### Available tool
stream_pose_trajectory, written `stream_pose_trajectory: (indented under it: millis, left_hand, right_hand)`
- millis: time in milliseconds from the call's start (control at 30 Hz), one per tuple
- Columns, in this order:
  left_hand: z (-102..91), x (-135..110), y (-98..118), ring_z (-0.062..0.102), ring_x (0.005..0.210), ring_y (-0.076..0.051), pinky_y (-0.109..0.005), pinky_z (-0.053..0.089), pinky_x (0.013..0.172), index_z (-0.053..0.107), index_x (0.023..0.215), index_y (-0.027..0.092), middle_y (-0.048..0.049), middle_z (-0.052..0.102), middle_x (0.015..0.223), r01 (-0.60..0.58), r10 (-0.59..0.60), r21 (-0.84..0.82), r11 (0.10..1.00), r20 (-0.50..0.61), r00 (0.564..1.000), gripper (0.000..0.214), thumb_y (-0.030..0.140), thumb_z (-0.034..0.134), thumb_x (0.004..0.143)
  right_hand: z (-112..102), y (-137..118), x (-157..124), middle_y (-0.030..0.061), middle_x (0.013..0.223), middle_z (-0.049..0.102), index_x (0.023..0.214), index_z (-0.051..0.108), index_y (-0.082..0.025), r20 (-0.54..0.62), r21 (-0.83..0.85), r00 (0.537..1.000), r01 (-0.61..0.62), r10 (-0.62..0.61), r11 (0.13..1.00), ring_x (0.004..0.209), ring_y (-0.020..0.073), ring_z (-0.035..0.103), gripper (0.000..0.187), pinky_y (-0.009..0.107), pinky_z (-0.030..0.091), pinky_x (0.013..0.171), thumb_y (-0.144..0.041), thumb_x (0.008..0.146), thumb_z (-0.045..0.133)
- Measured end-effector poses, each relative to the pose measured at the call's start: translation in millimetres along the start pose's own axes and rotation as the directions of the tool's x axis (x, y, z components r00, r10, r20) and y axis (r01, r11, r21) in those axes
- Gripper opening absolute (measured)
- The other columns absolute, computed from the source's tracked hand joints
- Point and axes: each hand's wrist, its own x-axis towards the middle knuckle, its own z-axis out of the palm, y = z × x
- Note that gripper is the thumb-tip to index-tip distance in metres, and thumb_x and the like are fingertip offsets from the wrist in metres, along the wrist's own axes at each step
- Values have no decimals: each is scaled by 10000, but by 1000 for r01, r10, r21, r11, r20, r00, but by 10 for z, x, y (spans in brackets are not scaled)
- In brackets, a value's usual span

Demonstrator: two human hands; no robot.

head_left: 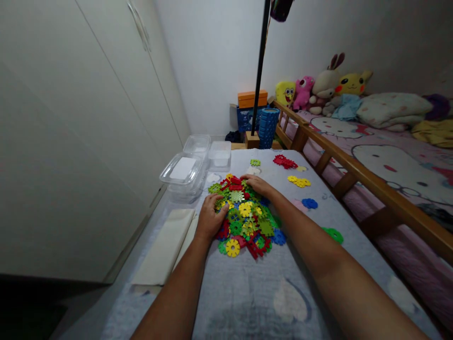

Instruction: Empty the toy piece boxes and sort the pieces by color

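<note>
A heap of flat plastic building pieces [246, 219], red, green, yellow and blue, lies on a light blue blanket [247, 293]. My left hand [209, 218] rests on the heap's left edge, fingers curled against the pieces. My right hand [258, 184] lies on the far side of the heap, fingers bent over red pieces. Whether either hand grips a piece is unclear. Small sorted groups lie beyond: red pieces [285, 162], yellow pieces [299, 181], a blue piece [309, 203], a green piece [332, 234] and a light green piece [255, 162].
Clear plastic containers [184, 172] stand at the far left of the blanket, with two more [219, 153] behind. A folded white cloth [166, 245] lies left. A wooden bed rail [354, 170] runs along the right. A black pole [260, 66] and a blue foam roller [268, 127] stand behind.
</note>
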Motion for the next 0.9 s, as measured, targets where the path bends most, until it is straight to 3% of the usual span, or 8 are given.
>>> stream_pose_trajectory:
  millis: [133,267,367,433,633,800,900]
  left_hand:
    - [8,1,-34,568,1244,-272,-461,419,1133,658,1082,204,-111,610,1238,11,-11,-11,1000,-7,1000,315,425,615,862]
    - [16,9,-48,562,1250,-270,-462,411,1141,660,1077,207,-110,607,1235,1,-1,-4,1000,-4,1000,307,423,619,862]
    - [17,13,-40,564,1247,-269,-463,414,1139,663,1063,211,-107,606,1231,3,-3,-3,1000,-4,1000,295,421,623,860]
    - [14,14,-32,567,1245,-268,-461,418,1135,665,1060,213,-105,606,1228,6,-6,-1,1000,-1,1000,289,414,624,858]
    - [10,11,-24,570,1246,-271,-465,414,1141,667,1059,204,-115,606,1233,13,-13,13,1000,10,1000,289,403,626,854]
    - [20,11,-38,571,1245,-273,-463,419,1135,668,1058,200,-120,611,1234,8,-8,19,1000,13,1000,294,407,618,856]
    - [26,8,-45,574,1241,-273,-464,420,1134,668,1062,202,-117,612,1234,8,-8,20,1000,11,1000,303,418,617,856]
  right_hand:
    - [31,-60,-161,32,1030,721,1022,707,-168,-29,8,999,27,-27,1000,1031,223,601,417,320,456,958,-175,664,494]
    - [46,-95,-288,-9,863,676,1003,675,-183,-40,60,998,-37,40,998,797,181,593,384,303,482,799,-199,645,537]
    - [22,-105,-321,-4,917,691,900,671,-198,-78,175,996,-23,37,984,814,167,602,256,298,479,815,-238,658,597]
    - [-13,-99,-319,12,972,701,815,667,-196,-105,241,994,-8,34,970,850,166,609,173,290,471,816,-266,659,637]
    - [-170,-65,-308,-44,618,583,783,692,-168,-34,252,991,-119,132,960,591,111,480,227,236,344,566,-318,616,729]
    - [-323,-74,-333,-36,630,610,763,695,-157,2,344,992,-121,128,931,570,90,487,239,216,356,528,-310,592,765]
    - [-417,-56,-320,-41,609,595,758,673,-161,-55,446,983,-131,173,885,515,70,464,217,198,355,478,-265,604,786]
